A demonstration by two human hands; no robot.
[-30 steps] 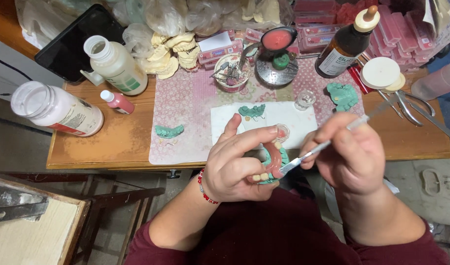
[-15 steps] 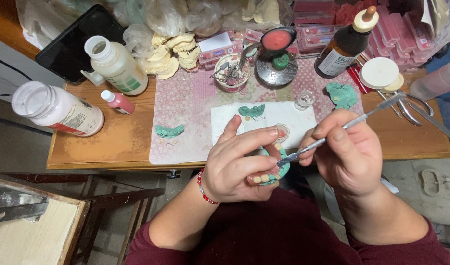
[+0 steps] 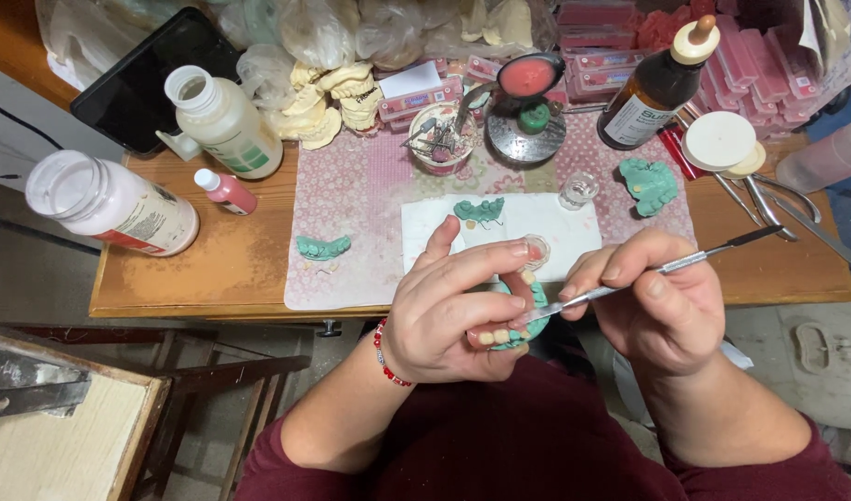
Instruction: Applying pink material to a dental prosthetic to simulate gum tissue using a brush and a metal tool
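My left hand (image 3: 453, 311) grips a green dental model (image 3: 529, 320) with a row of pale teeth, close to my body below the table edge. My right hand (image 3: 662, 301) holds a thin metal spatula tool (image 3: 666, 269) like a pen, its tip touching the model between my hands. A second green model (image 3: 479, 211) and a small clear dish (image 3: 536, 249) lie on a white tissue (image 3: 574, 232) just beyond my fingers. On the pink mat lie two other green models, one at the left (image 3: 322, 246) and one at the right (image 3: 650, 183).
A wooden table (image 3: 230, 269) carries two white plastic bottles (image 3: 223, 121) (image 3: 110, 204), a small pink bottle (image 3: 225, 191), a brown bottle (image 3: 657, 83), a tool cup (image 3: 441, 139), a red bowl on a stand (image 3: 527, 79), plaster casts (image 3: 328, 97), pliers (image 3: 778, 199) and a dark tablet (image 3: 142, 79).
My right hand has tilted the spatula flatter, its back end swinging lower and to the right. My left hand keeps the model almost still.
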